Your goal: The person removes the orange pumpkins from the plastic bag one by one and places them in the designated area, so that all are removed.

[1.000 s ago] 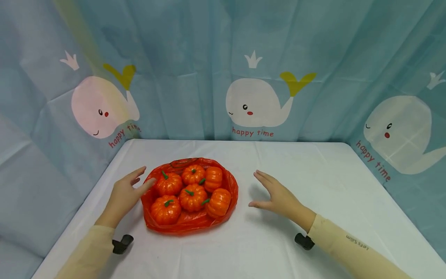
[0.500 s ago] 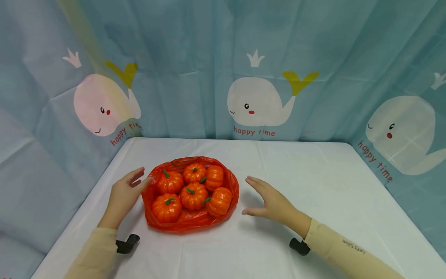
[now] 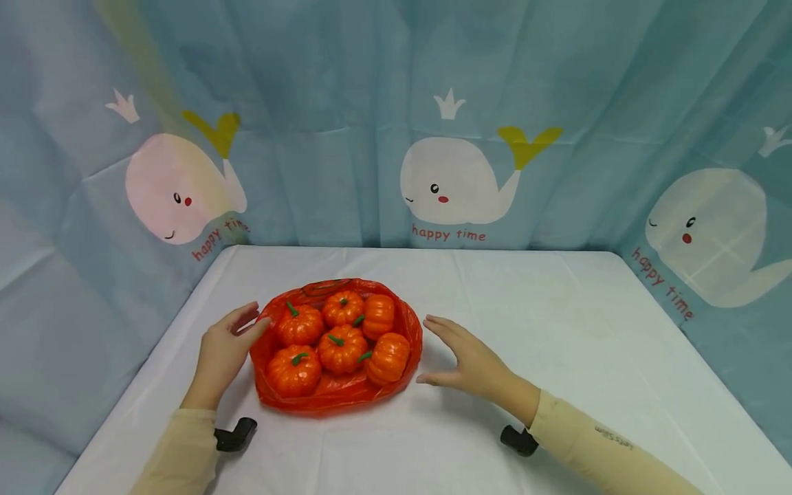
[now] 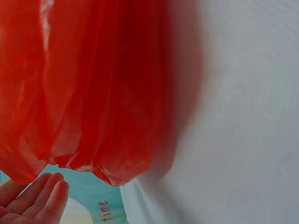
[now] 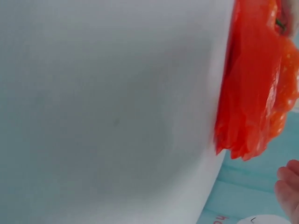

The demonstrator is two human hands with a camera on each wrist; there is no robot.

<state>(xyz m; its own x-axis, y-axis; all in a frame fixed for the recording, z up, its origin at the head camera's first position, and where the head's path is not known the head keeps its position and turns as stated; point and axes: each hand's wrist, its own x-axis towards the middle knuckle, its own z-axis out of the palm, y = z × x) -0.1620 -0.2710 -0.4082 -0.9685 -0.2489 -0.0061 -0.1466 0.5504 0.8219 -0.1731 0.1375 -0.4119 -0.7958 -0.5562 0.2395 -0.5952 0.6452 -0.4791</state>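
A red plastic bag [image 3: 328, 407], its mouth spread wide, sits left of the table's middle. Inside lie several small orange pumpkins [image 3: 343, 349] with green stems. My left hand [image 3: 224, 350] is at the bag's left rim, thumb over the edge and fingers loosely bent; whether it touches the plastic I cannot tell. In the left wrist view its fingers [image 4: 51, 198] show beneath the bag's folds. My right hand [image 3: 473, 364] hovers just right of the bag, thumb and fingers spread apart, holding nothing. The right wrist view shows its fingertips [image 5: 288, 179] apart from the bag.
A white cloth covers the table [image 3: 544, 309]. Behind it hangs a blue curtain [image 3: 334, 137] printed with white whales. Black wrist cameras [image 3: 235, 434] sit beneath both wrists, close above the tabletop.
My right hand has moved left, nearer to the bag. The left hand has shifted slightly at the left rim. The bag and pumpkins stay put.
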